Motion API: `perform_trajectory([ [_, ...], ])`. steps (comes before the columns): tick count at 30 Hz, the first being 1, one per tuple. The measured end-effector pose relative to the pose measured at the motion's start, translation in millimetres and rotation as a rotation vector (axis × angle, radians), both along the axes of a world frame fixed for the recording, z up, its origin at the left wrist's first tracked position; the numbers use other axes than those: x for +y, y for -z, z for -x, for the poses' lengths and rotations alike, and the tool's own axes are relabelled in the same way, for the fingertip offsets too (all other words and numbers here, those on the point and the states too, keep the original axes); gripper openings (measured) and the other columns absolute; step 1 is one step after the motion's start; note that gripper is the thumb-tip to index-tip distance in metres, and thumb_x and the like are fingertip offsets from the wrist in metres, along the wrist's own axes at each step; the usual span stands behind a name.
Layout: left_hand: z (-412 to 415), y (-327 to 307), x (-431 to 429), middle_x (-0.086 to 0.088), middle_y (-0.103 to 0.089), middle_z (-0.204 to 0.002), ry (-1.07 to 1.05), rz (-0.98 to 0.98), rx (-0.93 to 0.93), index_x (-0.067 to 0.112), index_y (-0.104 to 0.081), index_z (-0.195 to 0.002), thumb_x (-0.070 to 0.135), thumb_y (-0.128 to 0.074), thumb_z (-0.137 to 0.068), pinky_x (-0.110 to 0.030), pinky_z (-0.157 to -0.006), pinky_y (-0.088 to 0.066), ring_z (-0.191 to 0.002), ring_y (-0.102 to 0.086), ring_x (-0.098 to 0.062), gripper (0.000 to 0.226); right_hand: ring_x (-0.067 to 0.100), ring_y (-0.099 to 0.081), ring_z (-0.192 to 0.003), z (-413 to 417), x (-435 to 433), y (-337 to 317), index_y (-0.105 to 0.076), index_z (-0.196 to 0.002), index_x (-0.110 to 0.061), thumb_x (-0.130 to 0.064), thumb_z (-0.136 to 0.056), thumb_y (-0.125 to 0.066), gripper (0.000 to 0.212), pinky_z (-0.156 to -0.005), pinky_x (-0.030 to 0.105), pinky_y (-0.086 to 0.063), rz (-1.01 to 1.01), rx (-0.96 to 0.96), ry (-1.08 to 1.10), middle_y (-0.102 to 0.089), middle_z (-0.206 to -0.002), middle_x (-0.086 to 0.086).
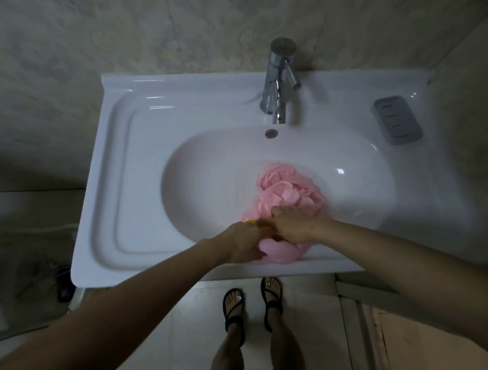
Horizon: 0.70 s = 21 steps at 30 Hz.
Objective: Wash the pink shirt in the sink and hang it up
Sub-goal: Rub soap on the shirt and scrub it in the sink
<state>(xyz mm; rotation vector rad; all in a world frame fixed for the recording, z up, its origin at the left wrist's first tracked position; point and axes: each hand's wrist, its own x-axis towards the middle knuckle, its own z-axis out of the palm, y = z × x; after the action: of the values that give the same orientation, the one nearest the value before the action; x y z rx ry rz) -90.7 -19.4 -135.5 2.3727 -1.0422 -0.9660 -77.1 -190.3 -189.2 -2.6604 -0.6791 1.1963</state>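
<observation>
The pink shirt [286,190] lies bunched in the white sink [201,164], spilling over the basin's front rim. My left hand [242,243] grips the part of the shirt at the front rim, fingers curled into the cloth. My right hand [292,223] grips the shirt just beside it, knuckles toward the basin. A small yellow thing [261,223] shows between the two hands; what it is I cannot tell. The hands touch each other over the cloth.
A chrome tap [278,82] stands at the back of the basin, no water visibly running. A grey soap dish [396,119] sits on the right ledge. The left side holds a flat drain shelf [139,177]. A tiled wall is behind, my sandalled feet below.
</observation>
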Motion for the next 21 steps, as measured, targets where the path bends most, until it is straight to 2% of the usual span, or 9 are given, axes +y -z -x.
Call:
perform_trajectory([
  [2, 2.0, 2.3, 6.0, -0.009, -0.059, -0.127, -0.014, -0.009, 0.015, 0.014, -0.055, -0.13, 0.021, -0.061, -0.085, -0.028, -0.086, -0.039, -0.112, -0.055, -0.028, 0.046, 0.031, -0.04, -0.123, -0.3, -1.8, 8.7, -0.041, -0.136, -0.042, -0.052, -0.099, -0.029, 0.039, -0.103, 0.041, -0.032, 0.096, -0.089, 0.015, -0.041, -0.136, 0.011],
  [6, 1.4, 11.9, 16.5, -0.009, -0.068, -0.103, 0.002, -0.045, 0.038, 0.012, -0.065, -0.105, 0.025, -0.059, -0.079, -0.03, -0.079, -0.045, -0.098, -0.061, -0.028, 0.03, 0.04, -0.011, -0.141, -15.0, -14.1, 28.3, -0.027, -0.133, -0.065, -0.07, -0.092, -0.019, 0.042, -0.115, 0.052, -0.003, 0.221, -0.121, 0.078, -0.016, -0.156, 0.014],
  [8, 0.1, 9.8, 20.2, -0.007, -0.067, -0.104, 0.045, -0.043, 0.011, 0.013, -0.065, -0.107, 0.019, -0.061, -0.083, -0.03, -0.082, -0.045, -0.099, -0.06, -0.024, 0.024, 0.038, -0.016, -0.141, -25.2, -28.2, 30.8, -0.027, -0.135, -0.062, -0.068, -0.091, -0.025, 0.045, -0.115, 0.053, -0.009, 0.245, -0.142, 0.224, -0.019, -0.155, 0.015],
  [11, -3.5, 8.7, 23.2, -0.006, -0.066, -0.105, 0.081, -0.048, -0.005, 0.015, -0.064, -0.108, 0.021, -0.061, -0.085, -0.031, -0.082, -0.046, -0.099, -0.06, -0.024, 0.024, 0.033, -0.041, -0.128, -46.9, -60.2, 14.4, -0.022, -0.138, -0.06, -0.058, -0.096, -0.026, 0.042, -0.107, 0.047, -0.03, 0.33, -0.226, 0.334, -0.04, -0.142, 0.015],
  [13, -4.6, 7.6, 22.2, -0.007, -0.066, -0.104, 0.08, -0.058, -0.007, 0.016, -0.065, -0.107, 0.022, -0.062, -0.084, -0.03, -0.08, -0.043, -0.099, -0.061, -0.026, 0.024, 0.031, -0.044, -0.126, -43.8, -61.9, -4.8, -0.024, -0.138, -0.058, -0.054, -0.098, -0.023, 0.041, -0.103, 0.044, -0.035, 0.13, -0.199, 0.306, -0.044, -0.142, 0.008],
  [15, -5.7, 3.9, 15.1, -0.008, -0.067, -0.107, 0.068, -0.054, -0.007, 0.015, -0.065, -0.109, 0.023, -0.062, -0.085, -0.029, -0.079, -0.043, -0.1, -0.061, -0.027, 0.026, 0.024, -0.048, -0.125, -19.0, -45.1, -24.9, -0.029, -0.138, -0.054, -0.046, -0.1, -0.028, 0.038, -0.102, 0.04, -0.039, -0.16, -0.049, 0.26, -0.047, -0.142, 0.0],
  [16, -5.6, 0.9, 11.7, -0.009, -0.066, -0.111, 0.051, -0.05, -0.009, 0.014, -0.063, -0.113, 0.024, -0.061, -0.086, -0.03, -0.081, -0.043, -0.102, -0.061, -0.028, 0.029, 0.024, -0.049, -0.121, -0.5, -33.3, -33.5, -0.03, -0.139, -0.05, -0.042, -0.101, -0.031, 0.038, -0.101, 0.04, -0.04, -0.205, 0.024, 0.234, -0.049, -0.138, 0.003],
  [19, -2.4, -2.9, 9.1, -0.017, -0.066, -0.111, 0.034, -0.083, -0.058, 0.007, -0.062, -0.115, 0.026, -0.06, -0.088, -0.033, -0.082, -0.042, -0.101, -0.06, -0.033, 0.032, 0.026, -0.044, -0.11, 33.7, -11.2, -36.4, -0.016, -0.141, -0.057, -0.046, -0.101, -0.025, 0.042, -0.096, 0.042, -0.035, 0.051, -0.076, 0.07, -0.046, -0.121, 0.011],
  [21, 0.3, 2.6, 13.9, -0.017, -0.069, -0.103, 0.022, -0.087, -0.057, 0.007, -0.064, -0.107, 0.025, -0.06, -0.088, -0.032, -0.079, -0.042, -0.097, -0.062, -0.033, 0.026, 0.029, -0.039, -0.12, 28.1, -17.9, -22.2, -0.019, -0.14, -0.059, -0.048, -0.101, -0.025, 0.041, -0.104, 0.046, -0.026, 0.167, -0.165, 0.085, -0.043, -0.13, 0.014],
])
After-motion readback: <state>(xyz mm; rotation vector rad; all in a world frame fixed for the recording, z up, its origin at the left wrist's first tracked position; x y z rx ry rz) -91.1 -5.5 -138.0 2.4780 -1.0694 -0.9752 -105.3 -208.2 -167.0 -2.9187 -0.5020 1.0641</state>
